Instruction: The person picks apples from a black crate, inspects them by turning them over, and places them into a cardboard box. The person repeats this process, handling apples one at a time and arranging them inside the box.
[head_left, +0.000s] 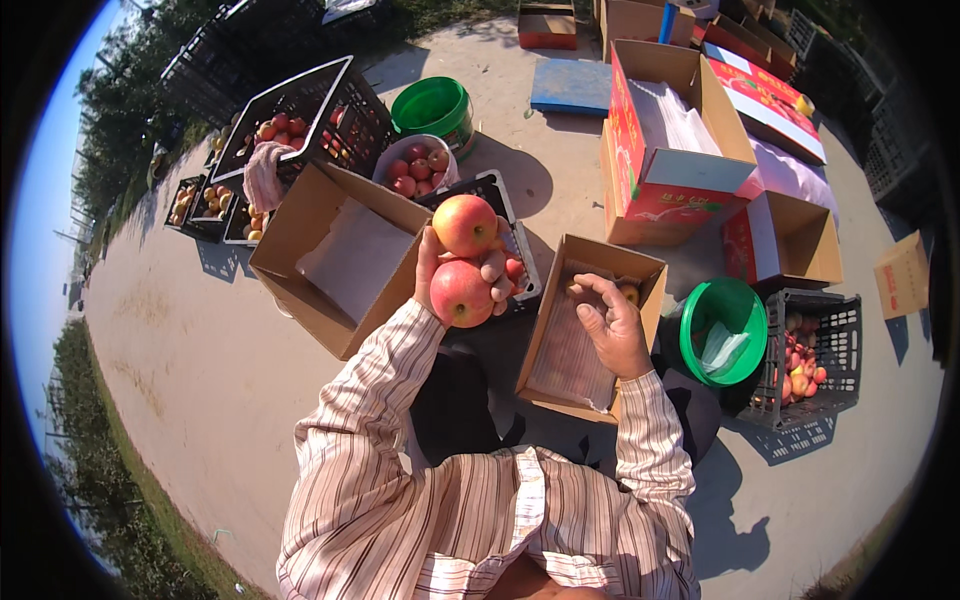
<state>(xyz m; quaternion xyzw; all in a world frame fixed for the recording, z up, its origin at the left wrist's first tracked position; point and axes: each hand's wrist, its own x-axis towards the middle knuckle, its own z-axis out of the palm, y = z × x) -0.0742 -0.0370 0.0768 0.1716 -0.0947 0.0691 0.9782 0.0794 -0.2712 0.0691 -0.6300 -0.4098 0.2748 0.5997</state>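
Observation:
Two red-yellow apples, an upper one (465, 226) and a lower one (460, 293), rest in my left hand (491, 277), its fingers curled around them. Below and behind them is a black crate (529, 262) with more apples, partly hidden. My right hand (616, 326) is above a small cardboard box (540, 352) lined with ribbed paper (574, 360); its thumb and fingers are apart and hold nothing. A few apples (630, 293) lie at that box's far end, partly behind my fingers. A larger cardboard box (285, 247) with a pale sheet inside stands left of my left hand.
Ahead are a green bucket (429, 109), a pale tub of apples (418, 169) and a large black crate of apples (360, 112). To the right stand red printed cartons (667, 187), another green bucket (724, 330) and a black crate of apples (840, 360).

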